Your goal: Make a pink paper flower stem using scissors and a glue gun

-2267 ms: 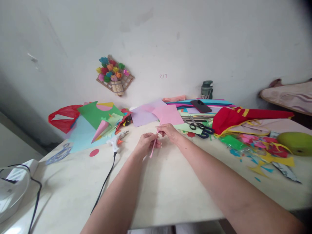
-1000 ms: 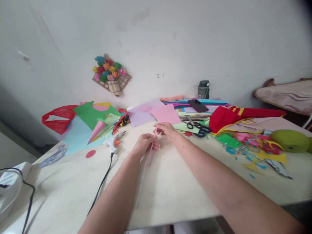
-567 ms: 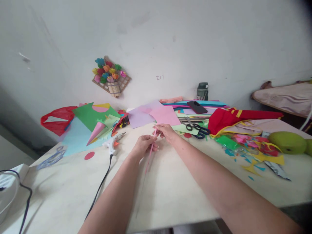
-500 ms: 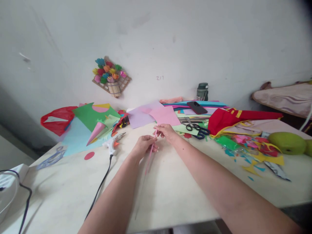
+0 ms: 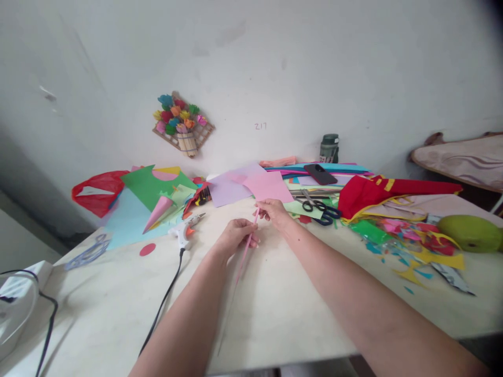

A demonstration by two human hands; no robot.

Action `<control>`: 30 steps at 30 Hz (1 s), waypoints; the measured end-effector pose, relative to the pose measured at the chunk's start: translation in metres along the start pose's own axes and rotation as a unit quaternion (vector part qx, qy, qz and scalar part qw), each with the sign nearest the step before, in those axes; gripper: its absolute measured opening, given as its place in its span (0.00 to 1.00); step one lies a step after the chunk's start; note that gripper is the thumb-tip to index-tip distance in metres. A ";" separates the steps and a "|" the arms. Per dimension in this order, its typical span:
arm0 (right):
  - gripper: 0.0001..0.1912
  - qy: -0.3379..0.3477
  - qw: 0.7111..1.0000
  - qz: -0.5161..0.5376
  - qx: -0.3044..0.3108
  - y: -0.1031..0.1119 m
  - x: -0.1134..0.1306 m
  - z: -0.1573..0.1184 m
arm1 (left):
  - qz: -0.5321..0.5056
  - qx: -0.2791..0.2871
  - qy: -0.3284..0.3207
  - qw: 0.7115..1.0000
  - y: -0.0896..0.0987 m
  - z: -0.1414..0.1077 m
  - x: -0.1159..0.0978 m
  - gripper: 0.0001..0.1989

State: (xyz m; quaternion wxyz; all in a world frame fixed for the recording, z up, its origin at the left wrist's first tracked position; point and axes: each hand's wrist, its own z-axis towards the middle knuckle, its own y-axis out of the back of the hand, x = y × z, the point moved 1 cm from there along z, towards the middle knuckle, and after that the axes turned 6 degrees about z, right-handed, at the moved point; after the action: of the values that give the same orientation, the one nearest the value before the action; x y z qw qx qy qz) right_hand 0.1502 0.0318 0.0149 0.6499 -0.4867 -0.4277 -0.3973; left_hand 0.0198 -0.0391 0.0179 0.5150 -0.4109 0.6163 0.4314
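Over the middle of the table, my left hand [image 5: 237, 235] pinches a thin stick wrapped in pink paper [image 5: 244, 257], partway along it. Its far end is held between the fingertips of my right hand [image 5: 274, 211]. Toward me the pink covering stops, and a bare thin rod [image 5: 225, 327] runs on down beside my left forearm. Just beyond my right hand lies a pink paper sheet [image 5: 271, 186], partly over a lilac sheet [image 5: 226, 189]. A white glue gun [image 5: 181, 233] rests left of my left hand.
Scissors [image 5: 322, 207], a phone [image 5: 320, 174] and a red cloth [image 5: 361, 196] lie at the right. Paper scraps [image 5: 416, 241] sit near a green rounded object [image 5: 467, 233]. Coloured sheets [image 5: 147, 191], a pink paper cone [image 5: 157, 212] and a power strip [image 5: 27, 277] are leftward.
The view has shifted slightly, so everything appears a little further right. Both hands keep hold of the pink-wrapped stick, with hardly any change in pose.
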 end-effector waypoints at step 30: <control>0.11 0.019 0.999 0.025 -0.043 -0.008 -0.001 0.000 | -0.029 -0.081 -0.017 0.996 0.002 0.004 0.001 0.16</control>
State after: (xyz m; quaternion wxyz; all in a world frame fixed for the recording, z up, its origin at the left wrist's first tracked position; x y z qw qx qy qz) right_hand 0.1422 0.0299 0.0158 0.6461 -0.5172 -0.3857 -0.4077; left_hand 0.0193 -0.0352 0.0166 0.5027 -0.4614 0.5582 0.4720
